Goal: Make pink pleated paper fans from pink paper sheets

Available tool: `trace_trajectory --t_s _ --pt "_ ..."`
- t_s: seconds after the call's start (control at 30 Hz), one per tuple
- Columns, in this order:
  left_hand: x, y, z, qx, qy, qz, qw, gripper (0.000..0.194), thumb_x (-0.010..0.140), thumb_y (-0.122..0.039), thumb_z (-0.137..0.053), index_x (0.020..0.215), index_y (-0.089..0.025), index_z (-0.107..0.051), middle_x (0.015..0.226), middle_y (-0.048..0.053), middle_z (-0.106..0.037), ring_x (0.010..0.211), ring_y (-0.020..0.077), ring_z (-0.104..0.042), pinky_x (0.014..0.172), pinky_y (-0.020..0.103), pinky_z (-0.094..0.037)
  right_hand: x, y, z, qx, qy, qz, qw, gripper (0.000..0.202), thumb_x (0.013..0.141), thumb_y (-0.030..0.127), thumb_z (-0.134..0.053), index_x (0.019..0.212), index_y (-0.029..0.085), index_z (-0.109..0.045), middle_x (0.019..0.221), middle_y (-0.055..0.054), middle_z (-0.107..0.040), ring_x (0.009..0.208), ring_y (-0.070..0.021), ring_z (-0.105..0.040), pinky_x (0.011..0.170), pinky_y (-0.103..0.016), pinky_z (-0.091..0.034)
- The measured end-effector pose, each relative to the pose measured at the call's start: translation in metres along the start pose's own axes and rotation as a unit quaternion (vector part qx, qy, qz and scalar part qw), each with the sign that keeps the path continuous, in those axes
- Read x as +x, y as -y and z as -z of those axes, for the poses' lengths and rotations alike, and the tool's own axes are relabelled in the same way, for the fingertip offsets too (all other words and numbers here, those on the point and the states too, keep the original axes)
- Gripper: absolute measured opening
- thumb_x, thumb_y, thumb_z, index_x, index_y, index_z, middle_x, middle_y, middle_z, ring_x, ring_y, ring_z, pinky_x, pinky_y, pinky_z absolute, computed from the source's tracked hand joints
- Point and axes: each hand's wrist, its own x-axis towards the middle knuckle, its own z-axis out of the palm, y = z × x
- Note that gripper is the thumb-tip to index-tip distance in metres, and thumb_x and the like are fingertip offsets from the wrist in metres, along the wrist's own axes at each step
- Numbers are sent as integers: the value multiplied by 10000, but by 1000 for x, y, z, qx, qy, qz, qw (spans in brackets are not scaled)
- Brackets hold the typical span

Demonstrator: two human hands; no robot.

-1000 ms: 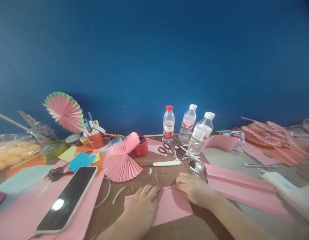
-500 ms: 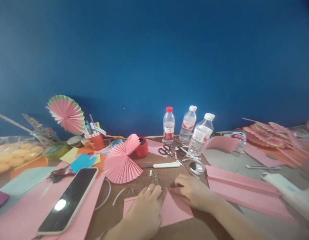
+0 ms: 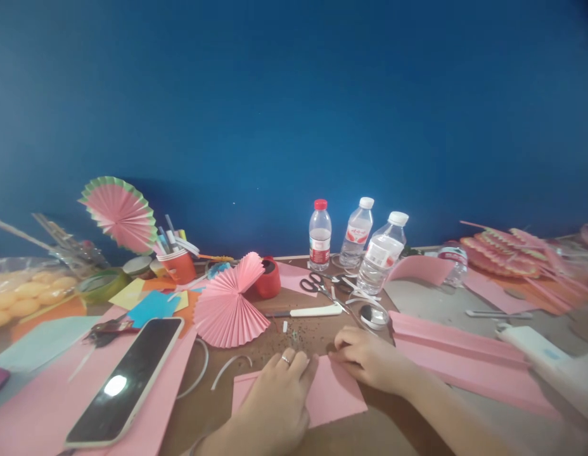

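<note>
right of phone [image 3: 125, 383], left hand [image 3: 281, 398] and right hand [image 3: 370, 364] press paper [image 3: 339, 396], fingers bent, grip unclear; edge folded, rest unfolded.

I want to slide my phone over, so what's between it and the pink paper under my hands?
From phone to pink paper, the head view shows a larger sheet's margin, then two curved white strips on brown tabletop.

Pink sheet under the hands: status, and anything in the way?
Left hand on pink sheet; right hand at its far right corner. Sheet lies on brown table, partly hidden. White-handled tool beyond it, not touching.
</note>
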Motion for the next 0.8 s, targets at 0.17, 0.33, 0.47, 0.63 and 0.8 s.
trace_trajectory --t_s 0.17,0.33,0.47,0.63,0.8 --pt "1 0 0 -3 2 5 1000 662 663 -95 -410 1318 -185 -371 1171 102 -490 980 286 -434 860 458 -379 -3 6 13 -35 29 -30 999 258 910 289 -435 973 283 -684 865 -29 -550 834 -170 -487 780 -324 -354" --pt "0 -1 3 5 10 10 1000 664 658 -91 -406 1316 -170 -380 1149 109 -505 974 289 -438 846 458 -384 -9 1 24 -2 80 -64 995 291 802 341 -607 1090 376 -627 933 -11 -522 910 -191 -468 853 -364 -332" --pt "0 -1 3 0 11 13 1000 694 655 -87 -406 1339 -186 -348 1143 102 -509 984 287 -438 851 457 -384 -11 -7 27 16 76 -71 994 194 786 285 -621 956 339 -698 960 -11 -538 916 -183 -480 822 -316 -351" --pt "-1 -1 5 -9 6 7 1000 658 658 -87 -408 1310 -173 -387 1111 103 -519 952 282 -452 831 453 -403 -10 -10 21 1 25 -66 998 143 805 238 -588 803 271 -727 821 -5 -582 793 -154 -509 763 -294 -362" --pt "-5 9 11 -82 8 28 996 413 765 -188 -436 1171 -190 -515 1055 92 -518 897 251 -499 810 410 -431 -1 -3 1 15 -41 -92 995 182 826 248 -578 686 181 -674 759 -17 -594 747 -150 -522 695 -267 -384"
